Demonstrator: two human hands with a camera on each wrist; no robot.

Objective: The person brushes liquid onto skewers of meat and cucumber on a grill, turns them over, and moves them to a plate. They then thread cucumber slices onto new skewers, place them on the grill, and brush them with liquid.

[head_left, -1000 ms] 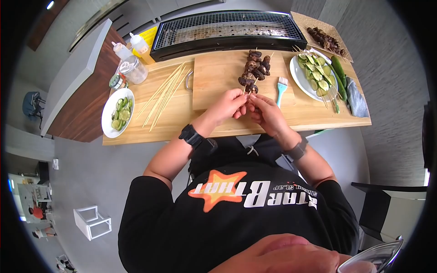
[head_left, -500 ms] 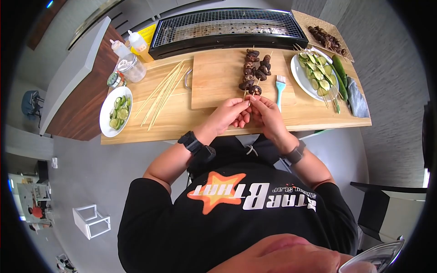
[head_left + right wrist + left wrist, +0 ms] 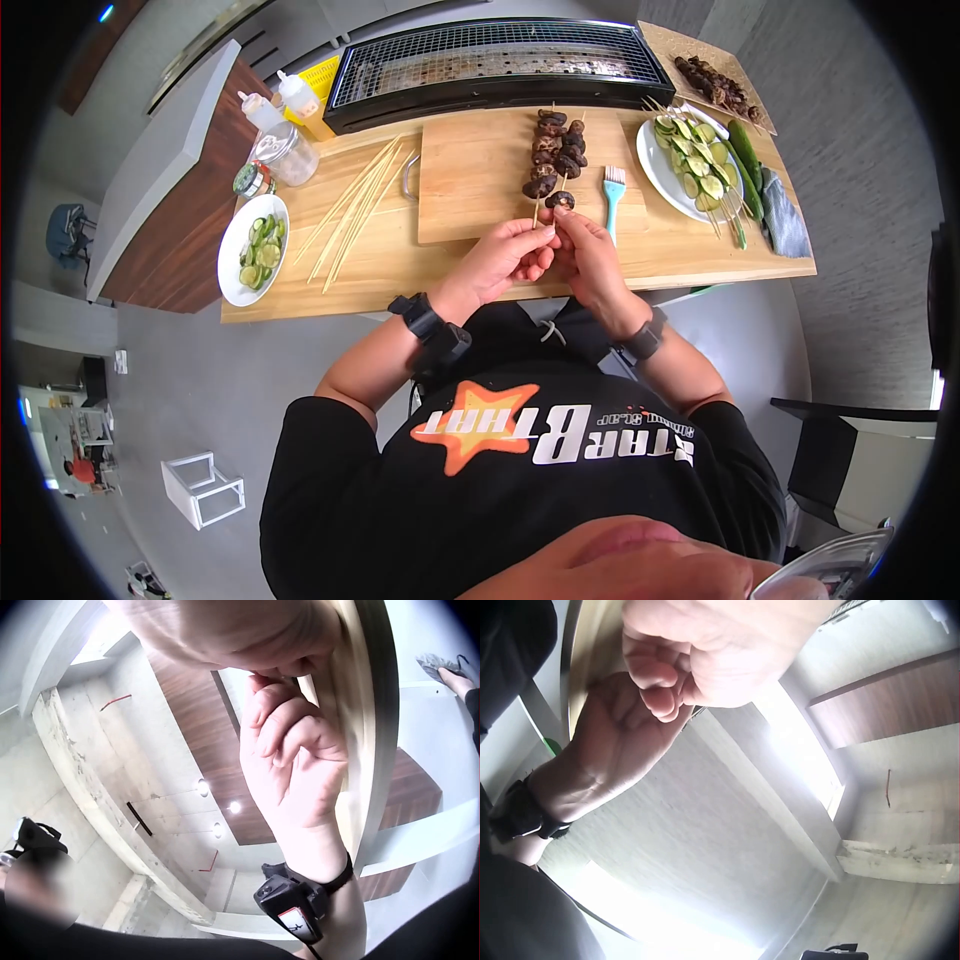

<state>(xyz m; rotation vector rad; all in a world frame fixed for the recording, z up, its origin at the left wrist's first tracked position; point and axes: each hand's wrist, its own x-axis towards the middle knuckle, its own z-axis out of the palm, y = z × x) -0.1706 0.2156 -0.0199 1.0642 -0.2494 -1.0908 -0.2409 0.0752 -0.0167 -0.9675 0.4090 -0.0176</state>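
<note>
Two wooden skewers of dark brown mushrooms stand side by side over the cutting board (image 3: 470,180) in the head view. My left hand (image 3: 507,258) pinches at the bare lower end of the left mushroom skewer (image 3: 545,158). Thumb and fingertips of my right hand (image 3: 592,262) pinch the lower end of the right mushroom skewer (image 3: 569,155), right below its lowest mushroom (image 3: 560,200). A short stretch of bare stick parts that mushroom from the ones above. Both hands' fingertips meet closely. In the wrist views the hands hide the skewers.
Loose bare skewers (image 3: 352,215) and a plate of sliced cucumber (image 3: 224,262) lie left. On the right are a blue brush (image 3: 613,205), a plate with cucumber skewers (image 3: 655,165) and whole cucumbers (image 3: 745,160). Behind stand a grill (image 3: 500,70), squeeze bottles (image 3: 300,95) and a jar (image 3: 290,155).
The top of the right skewer has swung left, so it stands steeper and nearer the left skewer. Both hands have come slightly towards the body and keep their pinch.
</note>
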